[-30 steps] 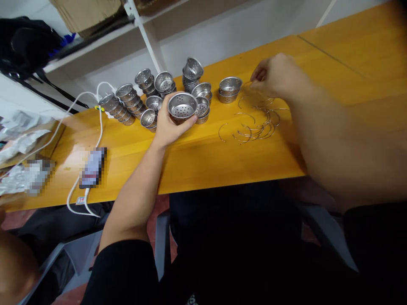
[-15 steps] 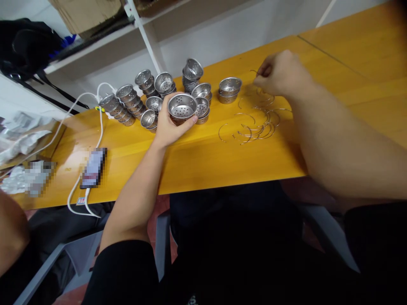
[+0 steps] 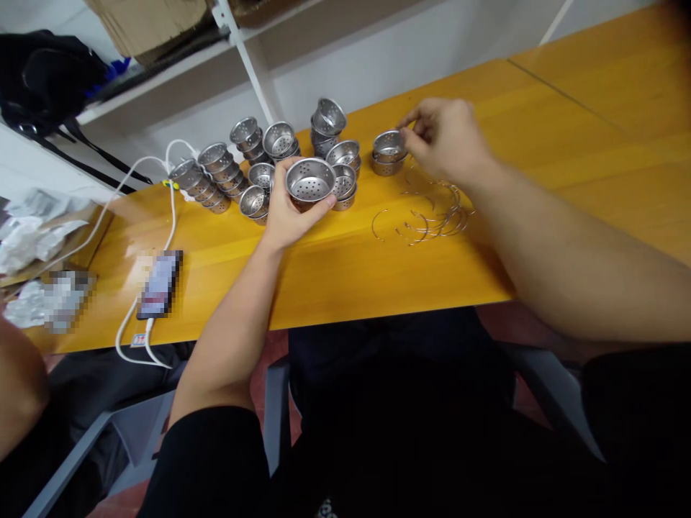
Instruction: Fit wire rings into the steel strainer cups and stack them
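My left hand [image 3: 288, 212] is closed around a perforated metal strainer basket [image 3: 310, 180], held above the table with its opening up. Over to the right, my right hand [image 3: 443, 137] has thumb and fingertips pinched at the rim of the upper strainer in a short stack [image 3: 389, 151]. Curved thin wire pieces [image 3: 440, 219] lie loosely tangled on the table, below that hand. Behind and left of my left hand stand several stacks of similar strainers [image 3: 216, 162], some leaning.
On the orange wooden table [image 3: 335, 288], a phone [image 3: 160, 284] lies to the left with a white cable [image 3: 173, 216]. Plastic-wrapped items [image 3: 40, 223] are at the far left, near another person's arm [image 3: 19, 392]. A white shelf [image 3: 248, 65] stands behind.
My right hand has moved left, from above the wire pieces to the short strainer stack. The wire piece at its fingertips no longer shows there. My left hand keeps its strainer almost still.
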Tool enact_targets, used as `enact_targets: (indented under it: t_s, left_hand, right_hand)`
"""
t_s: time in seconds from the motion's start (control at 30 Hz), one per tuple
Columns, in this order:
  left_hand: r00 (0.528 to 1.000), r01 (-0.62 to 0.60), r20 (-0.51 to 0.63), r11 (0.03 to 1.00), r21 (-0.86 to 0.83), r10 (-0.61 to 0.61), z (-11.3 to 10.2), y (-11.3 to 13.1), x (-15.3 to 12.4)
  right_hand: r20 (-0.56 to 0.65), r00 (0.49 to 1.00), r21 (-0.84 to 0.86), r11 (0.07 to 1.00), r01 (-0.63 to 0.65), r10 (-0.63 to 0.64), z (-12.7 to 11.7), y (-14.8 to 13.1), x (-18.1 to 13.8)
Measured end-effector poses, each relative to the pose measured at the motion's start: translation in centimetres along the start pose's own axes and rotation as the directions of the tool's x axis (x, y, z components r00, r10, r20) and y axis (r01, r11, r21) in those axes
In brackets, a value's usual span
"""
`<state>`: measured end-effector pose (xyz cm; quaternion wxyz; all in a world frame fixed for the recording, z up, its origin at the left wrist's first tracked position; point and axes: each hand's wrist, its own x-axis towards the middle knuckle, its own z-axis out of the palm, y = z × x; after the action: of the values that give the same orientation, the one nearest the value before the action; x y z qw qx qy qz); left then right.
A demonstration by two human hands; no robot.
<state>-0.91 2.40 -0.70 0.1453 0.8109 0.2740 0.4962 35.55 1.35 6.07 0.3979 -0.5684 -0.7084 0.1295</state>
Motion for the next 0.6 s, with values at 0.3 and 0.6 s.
enact_targets:
  t_s: [0.3,0.6]
  left_hand:
    - [0.999,-0.012,-0.050,1.000,-0.020,0.011,0.2,-0.5,-0.1]
    - [0.994,0.065,-0.088,0.996,-0.059,-0.070,0.2,0.6,-0.2]
  right_hand:
    - [0.101,0.995,0.156,0.988,0.006,-0.022,0.5,-0.3,-0.5]
    - [0.177,0.973,0.077,0.988,0.133,-0.145,0.1,-2.3,-2.1]
